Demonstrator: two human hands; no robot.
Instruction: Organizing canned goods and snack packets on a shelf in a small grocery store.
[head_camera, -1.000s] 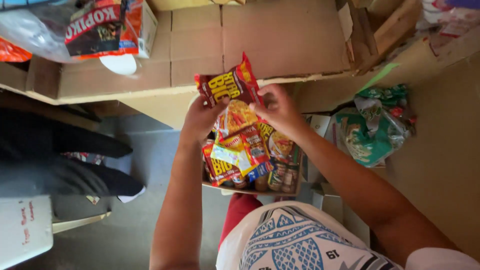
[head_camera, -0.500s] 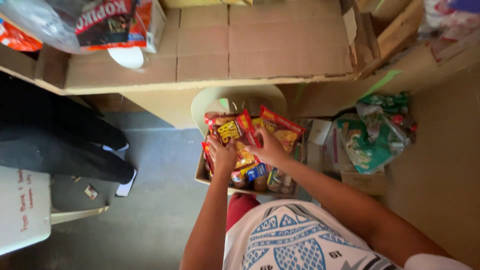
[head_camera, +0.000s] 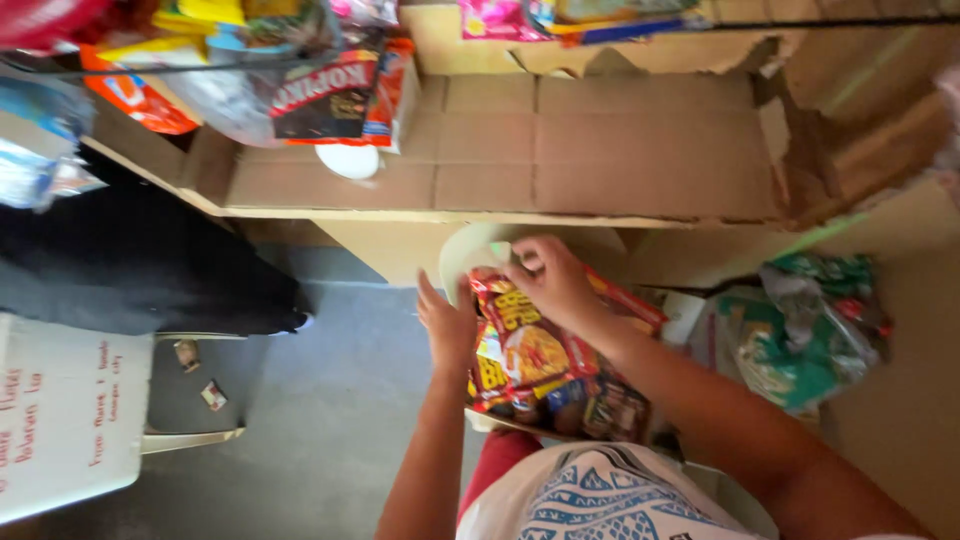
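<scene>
My right hand (head_camera: 553, 283) pinches the top edge of a red and yellow snack packet (head_camera: 520, 335), which stands upright among other packets in the open box (head_camera: 560, 405) on my lap. My left hand (head_camera: 447, 322), fingers flat and together, presses the stack's left side. A flattened cardboard sheet (head_camera: 600, 150) lies above.

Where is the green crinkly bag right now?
In the head view, the green bag lies at the right, on the floor beside the box of red snack packets, just past the person's right hand.
</scene>
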